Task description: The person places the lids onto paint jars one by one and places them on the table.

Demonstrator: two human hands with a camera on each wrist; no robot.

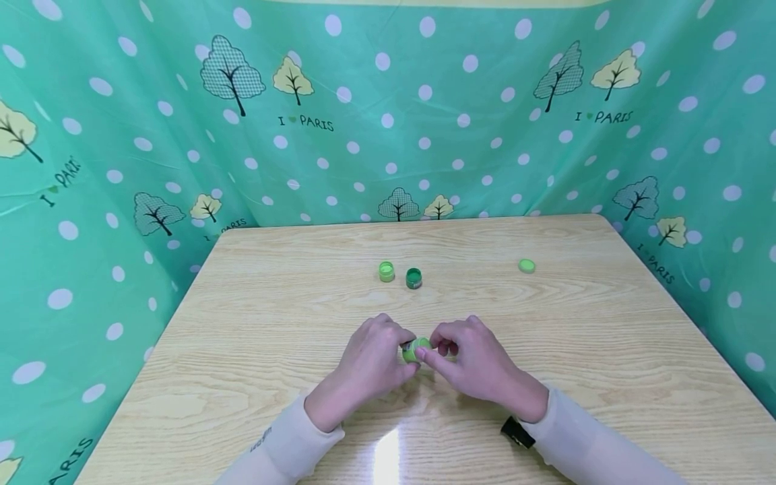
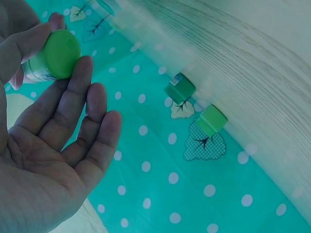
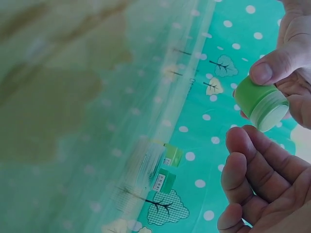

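A small light-green paint jar (image 1: 417, 349) is held between both hands above the near middle of the table. My left hand (image 1: 377, 353) grips it from the left with thumb and fingers. My right hand (image 1: 473, 353) pinches it from the right, thumb on its side and fingers bent. In the left wrist view the jar (image 2: 60, 53) turns a smooth green end past the index fingertip. A clear rim and pale end of the jar (image 3: 267, 109) show in the right wrist view. Fingers partly cover it in each view.
Farther back on the wooden table (image 1: 273, 296) stand a light-green jar (image 1: 386, 271) and a dark-green jar (image 1: 413, 278), side by side. A round green lid (image 1: 527, 266) lies to the back right. Dotted teal cloth (image 1: 388, 155) hangs behind the table and at both sides.
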